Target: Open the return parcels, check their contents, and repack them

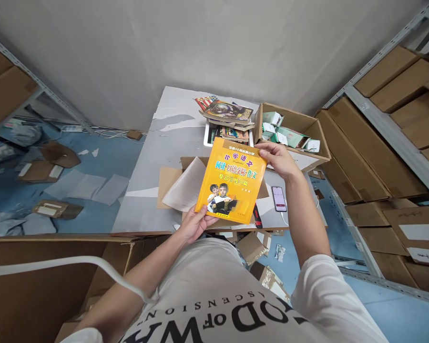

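Note:
A yellow-orange paperback book [243, 188] with Chinese lettering and two children on its cover is held up over the table's near edge. My left hand [193, 224] grips its lower left corner, thumb on the front. At the upper right corner, my right hand [277, 157] pinches the book between thumb and fingers. Beneath and left of it lies an opened cardboard box [166, 186] with a white sheet [186, 186] sticking out; the book hides part of both. Something red and black [258, 218] shows beside the book's lower right edge.
Behind the book, a stack of books [229, 112] stands on the table [143, 166]. A carton [318, 128] of small green-and-white boxes is right of it. A phone [279, 198] with a cable lies nearby. Box-filled shelves [364, 105] flank the right; cardboard and wrapping litter the floor.

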The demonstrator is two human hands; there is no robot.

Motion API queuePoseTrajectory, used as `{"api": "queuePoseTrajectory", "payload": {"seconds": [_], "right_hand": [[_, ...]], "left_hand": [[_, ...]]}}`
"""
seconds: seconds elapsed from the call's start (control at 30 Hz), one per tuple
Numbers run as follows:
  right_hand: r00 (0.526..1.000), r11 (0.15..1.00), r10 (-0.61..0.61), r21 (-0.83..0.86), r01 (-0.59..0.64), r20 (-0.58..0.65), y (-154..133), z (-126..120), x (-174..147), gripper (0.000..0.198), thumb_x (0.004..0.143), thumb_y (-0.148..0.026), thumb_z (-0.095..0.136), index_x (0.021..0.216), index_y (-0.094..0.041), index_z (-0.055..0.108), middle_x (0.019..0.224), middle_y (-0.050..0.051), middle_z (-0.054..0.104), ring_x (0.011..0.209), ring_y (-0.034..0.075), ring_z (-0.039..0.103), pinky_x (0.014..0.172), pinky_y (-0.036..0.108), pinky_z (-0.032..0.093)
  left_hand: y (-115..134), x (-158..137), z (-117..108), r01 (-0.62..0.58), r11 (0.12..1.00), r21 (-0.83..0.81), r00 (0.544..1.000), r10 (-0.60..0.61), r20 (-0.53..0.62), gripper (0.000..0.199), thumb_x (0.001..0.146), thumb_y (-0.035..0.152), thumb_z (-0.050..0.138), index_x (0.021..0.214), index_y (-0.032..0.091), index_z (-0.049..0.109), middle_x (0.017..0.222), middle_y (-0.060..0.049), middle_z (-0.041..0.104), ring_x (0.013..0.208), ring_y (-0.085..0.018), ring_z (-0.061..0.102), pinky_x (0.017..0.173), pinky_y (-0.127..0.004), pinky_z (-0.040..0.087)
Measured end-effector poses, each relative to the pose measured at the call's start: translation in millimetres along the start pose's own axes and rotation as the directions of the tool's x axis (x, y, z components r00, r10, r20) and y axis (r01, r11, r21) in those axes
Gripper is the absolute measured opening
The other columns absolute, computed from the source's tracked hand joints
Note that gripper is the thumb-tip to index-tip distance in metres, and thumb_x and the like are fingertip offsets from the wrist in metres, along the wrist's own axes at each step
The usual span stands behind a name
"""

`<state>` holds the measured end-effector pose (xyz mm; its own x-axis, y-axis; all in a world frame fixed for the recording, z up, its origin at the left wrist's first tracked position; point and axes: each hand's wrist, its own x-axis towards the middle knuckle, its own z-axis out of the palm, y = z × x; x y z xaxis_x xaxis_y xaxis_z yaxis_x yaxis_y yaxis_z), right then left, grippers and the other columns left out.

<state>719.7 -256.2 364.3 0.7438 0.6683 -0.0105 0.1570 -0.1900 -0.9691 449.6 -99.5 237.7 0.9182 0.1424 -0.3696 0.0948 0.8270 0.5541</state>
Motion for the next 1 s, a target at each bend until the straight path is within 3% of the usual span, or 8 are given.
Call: {"api": "queuePoseTrajectory", "payload": {"seconds": [0.17, 0.33, 0.47, 0.7, 0.87, 1.0], "right_hand": [[0.995, 0.972, 0.025, 0.235, -0.003, -0.092, 14.8, 21.6, 1.2, 0.04, 0.07, -0.049, 0.073, 0.102, -0.025, 0.067, 0.095, 0.003, 0.072, 0.086, 0.019, 0.067, 0.075, 0.035, 0.056], [0.993, 0.898, 0.104, 0.424, -0.114, 0.047, 43.0, 59.7, -17.6, 0.061, 0.06, -0.052, 0.079, 0.112, -0.025, 0.061, 0.105, 0.005, 0.072, 0.102, 0.026, 0.066, 0.087, 0.043, 0.054], [0.993, 0.912, 0.08, 0.396, -0.11, 0.091, 45.6, 71.6, -27.0, 0.066, 0.063, -0.051, 0.078, 0.12, -0.028, 0.055, 0.112, 0.005, 0.07, 0.108, 0.026, 0.063, 0.09, 0.044, 0.053], [0.996, 0.955, -0.078, 0.285, 0.086, -0.041, 32.9, 54.5, -23.0, 0.06, 0.072, -0.055, 0.069, 0.125, -0.032, 0.05, 0.119, 0.004, 0.065, 0.11, 0.025, 0.061, 0.09, 0.044, 0.052], [0.987, 0.973, -0.16, 0.169, 0.158, -0.005, 23.1, 45.8, -14.7, 0.068, 0.078, -0.069, 0.049, 0.134, -0.031, 0.046, 0.122, 0.006, 0.062, 0.115, 0.028, 0.058, 0.095, 0.048, 0.049], [0.949, 0.946, -0.309, -0.08, 0.313, 0.065, -6.4, 40.5, -0.6, 0.061, 0.075, -0.062, 0.062, 0.128, -0.033, 0.053, 0.122, 0.005, 0.06, 0.126, 0.028, 0.047, 0.105, 0.047, 0.04]], "left_hand": [[-5.1, 1.3, -3.9, -0.017, 0.998, -0.066, 1.0, 0.017, -0.008, 0.035, 0.079, 0.03, 0.072, 0.11, 0.018, 0.06, 0.107, -0.005, 0.071, 0.098, -0.024, 0.069, 0.107, -0.057, 0.036], [-6.4, 0.3, -6.8, -0.047, 0.995, -0.092, 0.999, 0.044, -0.029, 0.043, 0.08, 0.03, 0.07, 0.12, 0.021, 0.055, 0.11, -0.005, 0.07, 0.1, -0.023, 0.068, 0.107, -0.055, 0.037], [-4.2, 2.3, -10.1, -0.072, 0.997, -0.028, 0.992, 0.069, -0.11, 0.041, 0.077, 0.033, 0.073, 0.113, 0.019, 0.058, 0.108, -0.006, 0.07, 0.096, -0.02, 0.069, 0.1, -0.049, 0.047], [5.6, 11.4, -16.1, -0.258, 0.956, 0.142, 0.937, 0.284, -0.206, 0.054, 0.067, 0.036, 0.08, 0.115, 0.02, 0.061, 0.093, -0.002, 0.071, 0.074, -0.012, 0.068, 0.077, -0.031, 0.059], [9.0, 9.9, -15.9, -0.158, 0.983, 0.089, 0.978, 0.168, -0.124, 0.046, 0.067, 0.035, 0.08, 0.107, 0.016, 0.068, 0.09, -0.006, 0.073, 0.073, -0.013, 0.067, 0.07, -0.026, 0.057], [6.1, 10.3, -13.0, -0.04, 0.997, 0.071, 0.999, 0.041, -0.014, 0.038, 0.07, 0.03, 0.078, 0.104, 0.015, 0.071, 0.097, -0.009, 0.073, 0.077, -0.013, 0.067, 0.073, -0.025, 0.055]]}}
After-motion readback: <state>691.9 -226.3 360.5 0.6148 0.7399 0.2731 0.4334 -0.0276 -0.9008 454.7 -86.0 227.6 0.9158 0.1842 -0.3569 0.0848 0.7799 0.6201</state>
